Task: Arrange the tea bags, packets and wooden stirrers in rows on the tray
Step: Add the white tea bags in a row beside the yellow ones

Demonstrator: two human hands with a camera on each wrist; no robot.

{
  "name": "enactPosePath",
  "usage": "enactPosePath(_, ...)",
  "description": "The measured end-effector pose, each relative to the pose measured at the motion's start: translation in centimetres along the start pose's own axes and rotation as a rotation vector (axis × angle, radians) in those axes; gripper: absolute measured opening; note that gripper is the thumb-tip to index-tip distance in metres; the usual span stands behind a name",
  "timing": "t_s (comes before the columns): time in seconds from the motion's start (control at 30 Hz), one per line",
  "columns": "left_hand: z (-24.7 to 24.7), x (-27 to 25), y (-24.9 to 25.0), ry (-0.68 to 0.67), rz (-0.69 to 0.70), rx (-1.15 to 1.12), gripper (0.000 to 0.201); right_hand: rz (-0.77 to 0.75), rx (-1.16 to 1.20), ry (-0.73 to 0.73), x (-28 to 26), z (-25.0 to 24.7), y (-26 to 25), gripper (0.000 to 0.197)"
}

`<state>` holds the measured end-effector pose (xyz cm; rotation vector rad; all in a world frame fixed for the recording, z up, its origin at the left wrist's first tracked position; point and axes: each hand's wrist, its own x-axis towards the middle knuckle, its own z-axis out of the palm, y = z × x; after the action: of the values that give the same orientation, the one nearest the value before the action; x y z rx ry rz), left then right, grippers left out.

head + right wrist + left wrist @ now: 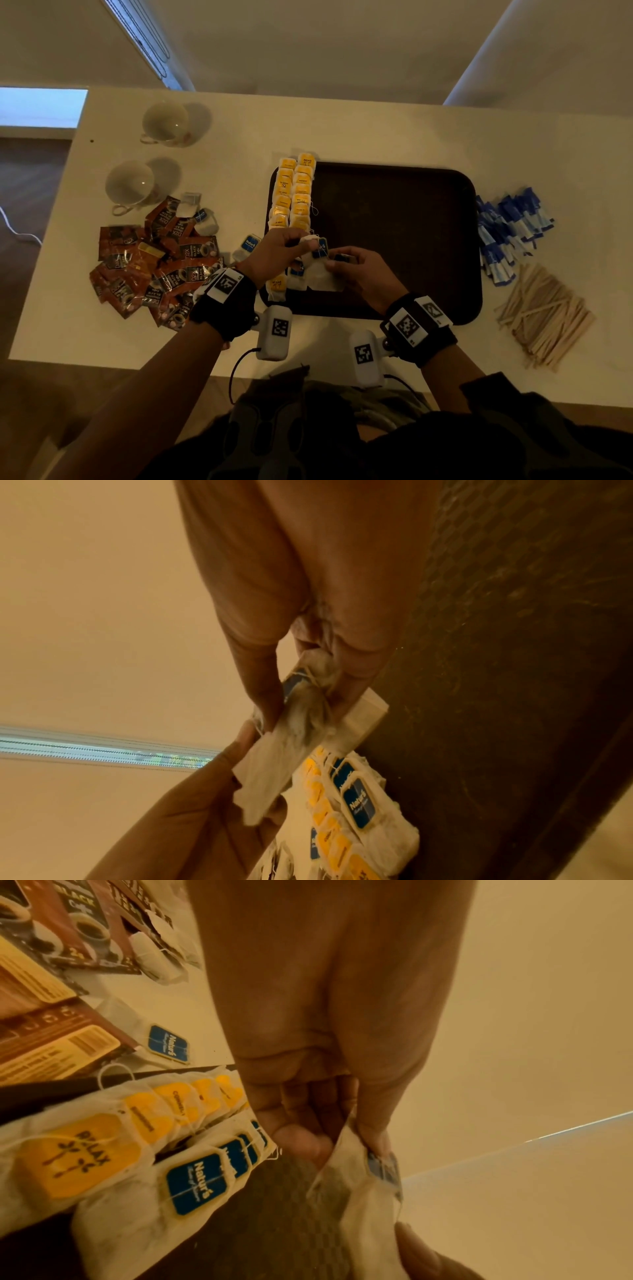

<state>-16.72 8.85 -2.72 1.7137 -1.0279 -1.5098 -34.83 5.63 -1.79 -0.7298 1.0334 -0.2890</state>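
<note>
Blue-tagged tea bags (320, 265) are being pinched by both the left hand (274, 251) and right hand (359, 270) over the tray (394, 240) (near its left edge). Tea-bag step seems ongoing; next, separating one and laying it beside the yellow rows (293, 192).

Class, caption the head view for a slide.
Both hands pinch blue-tagged tea bags over the tray.

left hand (318, 1091) pinching tea bag (371, 1185), tray (260, 1221) below
</note>
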Motion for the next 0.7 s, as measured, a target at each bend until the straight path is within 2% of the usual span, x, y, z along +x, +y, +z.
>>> enactPosePath(0.23,-0.7,-0.2,-0.4,0.077,0.026,0.039,0.021,0.055,-0.014,0.023,-0.2,-0.5,0.3,0.018)
enactPosePath(0.43,-1.5,-0.7,-1.0,0.193,0.079,0.064,0.008,0.061,-0.031,0.049,-0.3,-0.6,0.5,0.019)
enactPosePath(0.5,-1.5,-0.8,-1.3,0.184,0.074,0.101,0.01,0.042,-0.117,0.088,-0.2,-0.3,0.5,0.021)
enactPosePath(0.57,-1.3,-1.1,-1.3,0.136,0.087,0.11,0.011,-0.003,-0.234,0.11,-0.1,0.0,0.4,0.015)
enactPosePath(0.63,-0.9,-1.3,-1.3,0.103,0.11,0.14,0.013,-0.062,-0.303,0.106,0.0,0.4,0.2,0.01)
enactPosePath(0.7,-0.7,-1.4,-1.1,0.082,0.121,0.161,0.007,-0.115,-0.342,0.088,0.1,1.0,0.0,0.015)
